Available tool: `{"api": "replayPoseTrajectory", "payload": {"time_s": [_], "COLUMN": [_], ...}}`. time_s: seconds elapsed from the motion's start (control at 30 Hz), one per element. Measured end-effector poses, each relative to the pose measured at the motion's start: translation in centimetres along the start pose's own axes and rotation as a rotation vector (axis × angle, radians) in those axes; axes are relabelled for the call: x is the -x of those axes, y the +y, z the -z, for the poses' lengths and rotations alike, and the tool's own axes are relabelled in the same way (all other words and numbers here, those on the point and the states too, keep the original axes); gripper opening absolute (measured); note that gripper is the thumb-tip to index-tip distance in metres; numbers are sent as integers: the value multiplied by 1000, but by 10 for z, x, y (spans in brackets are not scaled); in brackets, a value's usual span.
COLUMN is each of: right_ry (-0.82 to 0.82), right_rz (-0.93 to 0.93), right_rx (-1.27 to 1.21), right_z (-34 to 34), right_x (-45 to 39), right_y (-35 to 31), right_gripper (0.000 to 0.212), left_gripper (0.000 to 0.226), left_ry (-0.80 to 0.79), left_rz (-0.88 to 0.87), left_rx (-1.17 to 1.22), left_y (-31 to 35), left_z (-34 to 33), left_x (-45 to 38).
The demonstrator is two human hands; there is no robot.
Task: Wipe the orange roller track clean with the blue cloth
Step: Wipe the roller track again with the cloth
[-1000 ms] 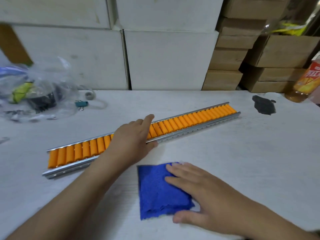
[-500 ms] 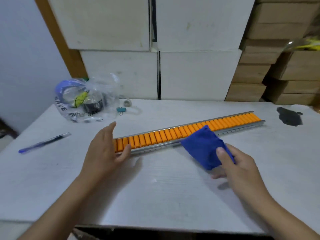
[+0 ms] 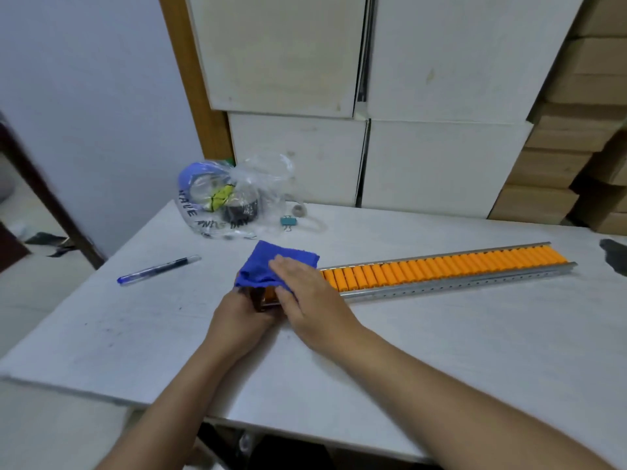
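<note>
The orange roller track (image 3: 448,266), a long metal rail full of orange rollers, lies across the white table (image 3: 441,351) from centre to right. A blue cloth (image 3: 261,268) covers the track's left end. My right hand (image 3: 307,291) lies flat on the cloth and presses it onto the rollers. My left hand (image 3: 242,315) grips the track's left end just below the cloth, partly hidden behind my right hand.
A clear plastic bag (image 3: 230,198) with tape rolls stands at the back left, a small binder clip (image 3: 288,221) beside it. A blue pen (image 3: 157,269) lies left of the cloth. White and brown boxes (image 3: 441,157) line the back. A dark patch (image 3: 614,257) marks the right edge.
My right hand has carried the cloth leftward onto the track's left end. My left hand has closed on that end. The camera view has shifted left.
</note>
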State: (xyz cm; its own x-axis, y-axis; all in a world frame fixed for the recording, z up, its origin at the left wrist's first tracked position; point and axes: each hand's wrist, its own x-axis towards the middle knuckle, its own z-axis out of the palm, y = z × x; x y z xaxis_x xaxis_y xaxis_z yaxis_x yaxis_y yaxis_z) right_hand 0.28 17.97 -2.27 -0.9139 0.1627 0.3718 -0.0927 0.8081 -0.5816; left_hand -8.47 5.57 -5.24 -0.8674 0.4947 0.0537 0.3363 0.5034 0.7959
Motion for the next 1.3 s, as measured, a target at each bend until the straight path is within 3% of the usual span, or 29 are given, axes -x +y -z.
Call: {"api": "replayPoseTrajectory", "payload": {"time_s": [0.1,0.33,0.6,0.9,1.13,1.23,1.3], "right_ry": [-154,-92,-12,264,340,399,493], "right_rz": [114,30,-264,-661,-1073,-1115,-1022], "right_rx": [229,330,438,537,625,624,614], "right_z": [-14,18,91,187,234,237,231], "right_x": [-1,8,50,91,87,82,76], "right_y": [11,24,100,188,239,244,233], "right_gripper": [42,32,39,36,36,36,36], "left_gripper": [62,84,80,76,77,78,82], "left_ry": [-20,-10,7,10,15,18,20], "left_rz": [4,13,-49,-79,-70,-69,-64], "left_rx": [53,40,10,3,2,-10,-14], "left_y": [0,-3,-4,2,-1,-4,-6], "left_z": [2,4,5,4,3,3,3], "left_x": [0,-4,-7,-2,-4,-5,-5]}}
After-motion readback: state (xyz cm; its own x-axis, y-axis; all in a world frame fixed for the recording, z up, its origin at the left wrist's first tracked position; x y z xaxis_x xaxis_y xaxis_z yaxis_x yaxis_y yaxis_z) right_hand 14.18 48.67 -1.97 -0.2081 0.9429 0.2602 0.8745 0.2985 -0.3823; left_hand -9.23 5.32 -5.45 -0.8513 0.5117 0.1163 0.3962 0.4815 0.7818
